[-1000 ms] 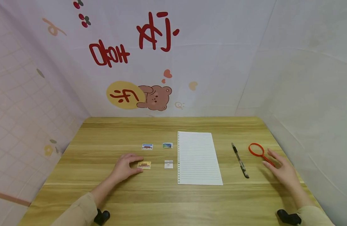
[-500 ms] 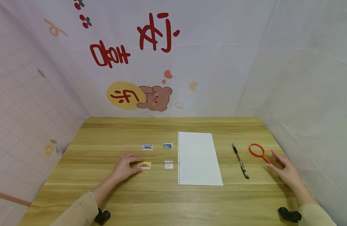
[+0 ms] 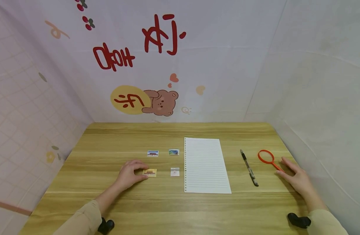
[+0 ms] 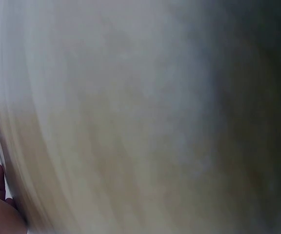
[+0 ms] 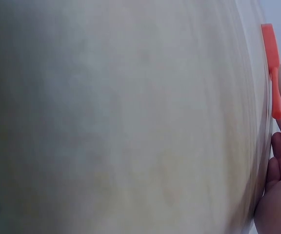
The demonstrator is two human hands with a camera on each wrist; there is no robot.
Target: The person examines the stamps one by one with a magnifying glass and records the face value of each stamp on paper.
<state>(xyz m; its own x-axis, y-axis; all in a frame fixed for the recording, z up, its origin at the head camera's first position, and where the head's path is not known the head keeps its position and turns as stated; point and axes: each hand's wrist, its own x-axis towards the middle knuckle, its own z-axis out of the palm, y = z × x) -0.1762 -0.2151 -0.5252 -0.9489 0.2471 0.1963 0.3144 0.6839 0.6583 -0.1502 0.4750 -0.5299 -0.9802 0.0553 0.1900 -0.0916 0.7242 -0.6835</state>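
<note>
In the head view my left hand (image 3: 130, 174) rests on the table, thumb and forefinger apart at the left side of a yellow stamp (image 3: 150, 172) that lies flat. Whether the fingertips touch it I cannot tell. A red magnifying glass (image 3: 266, 157) lies at the right, its handle pointing toward my right hand (image 3: 297, 178). That hand's thumb and forefinger are spread around the handle's end without closing on it. From the right wrist the red handle (image 5: 276, 92) appears beside the thumb. The left wrist view shows only a few fingers at its edge.
Three more stamps lie nearby: one with a red building (image 3: 153, 153), a blue-green one (image 3: 174, 152) and a pale one (image 3: 175, 172). Right of them is a lined sheet of paper (image 3: 206, 166), then a black pen (image 3: 249, 168). Cloth walls (image 3: 221, 107) border the wooden table (image 3: 180, 215).
My right hand has shifted slightly right, with its forefinger farther from the magnifying glass's ring. The left hand and the stamps stay where they were.
</note>
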